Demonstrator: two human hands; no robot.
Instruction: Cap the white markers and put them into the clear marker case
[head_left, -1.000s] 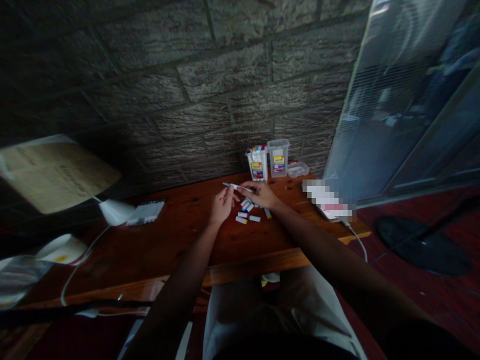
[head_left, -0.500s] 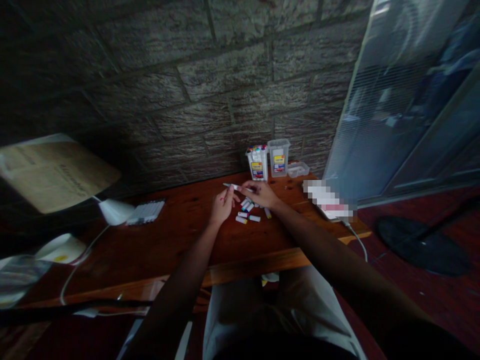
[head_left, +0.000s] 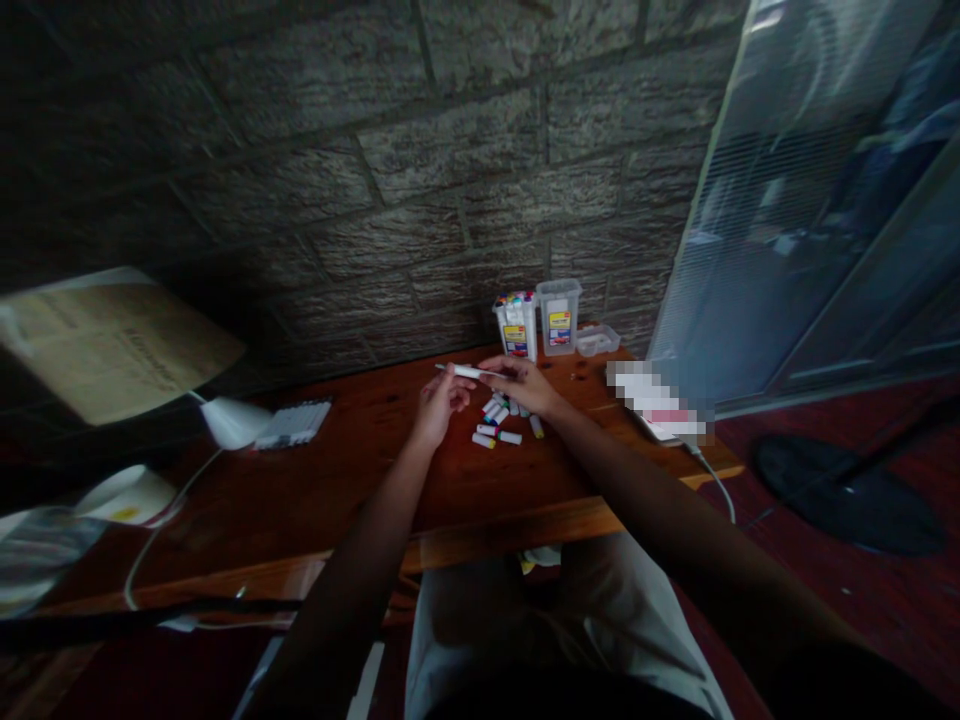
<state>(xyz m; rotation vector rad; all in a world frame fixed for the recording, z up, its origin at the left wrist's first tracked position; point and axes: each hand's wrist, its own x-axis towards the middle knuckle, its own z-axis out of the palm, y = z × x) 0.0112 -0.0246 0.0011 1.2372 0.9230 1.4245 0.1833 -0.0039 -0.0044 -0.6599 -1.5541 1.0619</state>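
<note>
A slim white marker (head_left: 465, 371) is held nearly level above a wooden table (head_left: 480, 490), near its far edge. The left hand (head_left: 435, 408) pinches it between thumb and fingers, the narrow end jutting a little past them; its other fingers curl loosely. The right hand (head_left: 531, 388) grips the opposite end with its fingertips; how firmly, I cannot tell. For good control, both grips would best stay in line with the barrel, so that any pull, push or twist runs straight along it, and the fingers should keep off the narrow end, which may carry ink. Below the right hand lie scattered short white cylinders (head_left: 510, 438) with coloured ends, seemingly caps; a low, unhurried hold should avoid knocking them. Behind, by the stone wall (head_left: 420, 215), stand a tub packed with markers (head_left: 517, 328), a see-through tub (head_left: 559, 335) and a shallow plastic tray (head_left: 598, 341). Well to the left, a row of white pens (head_left: 295, 423) lies beside a white lamp base (head_left: 231, 424).
</note>
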